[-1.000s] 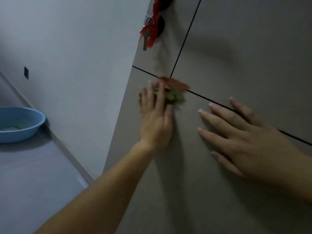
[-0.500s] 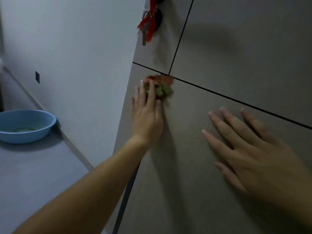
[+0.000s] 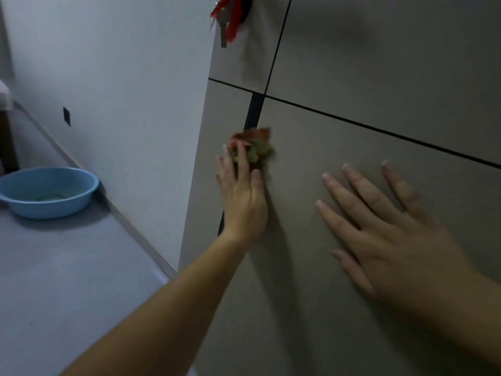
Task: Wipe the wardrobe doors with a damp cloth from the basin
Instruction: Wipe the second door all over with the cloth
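Wardrobe doors (image 3: 352, 267) fill the right half of the view: flat matte grey-beige panels w/ a smooth finish, split by thin black seams. The vertical gap (image 3: 253, 109) at the lower door's top left corner is wider than the other seams. Panels are cut off at the top, right & bottom, so we can't tell their full shape.

Wall (image 3: 122, 77) to the left is plain, pale & smooth, w/ a skirting strip along its base. Floor (image 3: 67, 267) is smooth grey.

Right hand (image 3: 393, 240) lies flat on the lower door, well in from its left edge, fingers straight & spread wide, holding nothing. Its wrist runs out of frame.

Left hand (image 3: 244, 202) reaches up the same door's left edge, fingers fairly straight & close together, pressing the cloth (image 3: 254, 150) onto the panel.

Basin (image 3: 81, 196) is round blue plastic, sitting on the floor against the skirting, well apart from the wardrobe. Its left rim is cut off; the contents are too dim to make out.

The cloth is a small crumpled wad, green w/ a reddish part on top, just below the lower door's top left corner. It's blurred & partly hidden under the fingers, so we can't judge wetness.

A key (image 3: 222, 36) on a red ribbon (image 3: 233, 25) hangs at the upper door's left edge, top cut off. A small dark rectangle (image 3: 66, 116) sits low on the wall.
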Demonstrator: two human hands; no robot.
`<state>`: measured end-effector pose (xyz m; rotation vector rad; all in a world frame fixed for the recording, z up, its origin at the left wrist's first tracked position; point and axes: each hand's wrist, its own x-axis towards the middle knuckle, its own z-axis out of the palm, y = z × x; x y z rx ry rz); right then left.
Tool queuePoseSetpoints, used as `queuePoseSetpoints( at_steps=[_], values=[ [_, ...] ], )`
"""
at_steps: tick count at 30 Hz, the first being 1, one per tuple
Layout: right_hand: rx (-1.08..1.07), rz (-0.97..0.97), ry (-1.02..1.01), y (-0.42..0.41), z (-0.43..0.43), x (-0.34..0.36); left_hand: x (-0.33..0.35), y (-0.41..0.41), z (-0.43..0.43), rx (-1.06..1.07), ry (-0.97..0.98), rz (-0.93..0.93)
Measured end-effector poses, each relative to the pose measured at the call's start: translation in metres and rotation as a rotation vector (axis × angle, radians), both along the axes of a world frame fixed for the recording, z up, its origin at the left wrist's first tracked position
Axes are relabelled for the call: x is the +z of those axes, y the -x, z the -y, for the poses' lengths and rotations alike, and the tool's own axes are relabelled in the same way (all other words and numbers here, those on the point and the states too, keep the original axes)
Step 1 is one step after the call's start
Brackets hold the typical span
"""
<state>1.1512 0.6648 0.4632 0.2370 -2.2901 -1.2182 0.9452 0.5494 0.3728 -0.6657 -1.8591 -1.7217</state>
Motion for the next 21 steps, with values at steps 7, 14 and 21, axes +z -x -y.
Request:
queuePoseSetpoints(
  at_steps=[7,14,21],
  values=[
    [0.01,-0.043,0.042,-0.012,0.001,-0.005,-0.048,-0.119,-0.048,-0.131,0.044,-0.128],
    [-0.083,-0.035,-0.031,-0.016,-0.002,-0.012,-0.043,-0.043,-0.019,0.003,0.015,-0.005],
    [-0.094,-0.055,-0.014,-0.001,0.008,-0.026,-0.087,-0.113,-0.043,-0.131,0.043,-0.06]
  ],
)
